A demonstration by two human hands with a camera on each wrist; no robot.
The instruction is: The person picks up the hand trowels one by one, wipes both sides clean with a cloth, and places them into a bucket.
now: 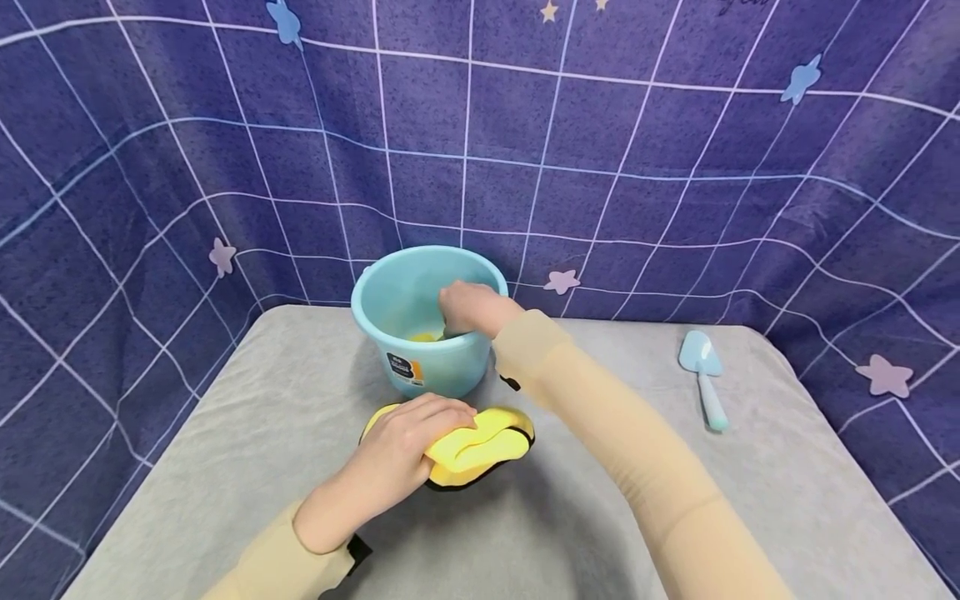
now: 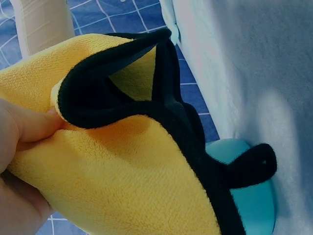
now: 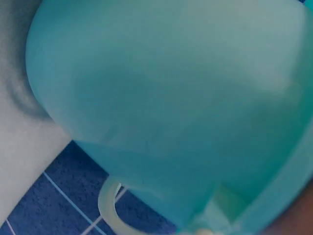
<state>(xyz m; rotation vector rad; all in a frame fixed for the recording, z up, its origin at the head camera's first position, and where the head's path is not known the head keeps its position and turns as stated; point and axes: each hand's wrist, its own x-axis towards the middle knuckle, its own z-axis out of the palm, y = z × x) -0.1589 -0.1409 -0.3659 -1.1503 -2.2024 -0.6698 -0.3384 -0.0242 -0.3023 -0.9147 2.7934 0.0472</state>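
My left hand (image 1: 401, 442) grips a folded yellow cloth (image 1: 480, 450) with black edging, held in front of the bucket. In the left wrist view the thumb presses into the cloth (image 2: 132, 171), whose black border curls open and ends in a small loop. A light-blue bucket (image 1: 450, 375) stands upright at the back of the table. My right hand (image 1: 472, 307) reaches over its right rim, fingers down inside, and I cannot tell what they hold. Something yellow (image 1: 423, 337) shows inside the bucket near that hand. The right wrist view is filled by the bucket's outer wall (image 3: 146, 98).
On the right of the grey-covered table (image 1: 247, 433) lies a small light-blue trowel (image 1: 705, 379). A blue gridded curtain (image 1: 480, 192) with star shapes hangs close behind the bucket and along both sides. Part of the bucket's handle (image 3: 108, 205) sticks out in the right wrist view.
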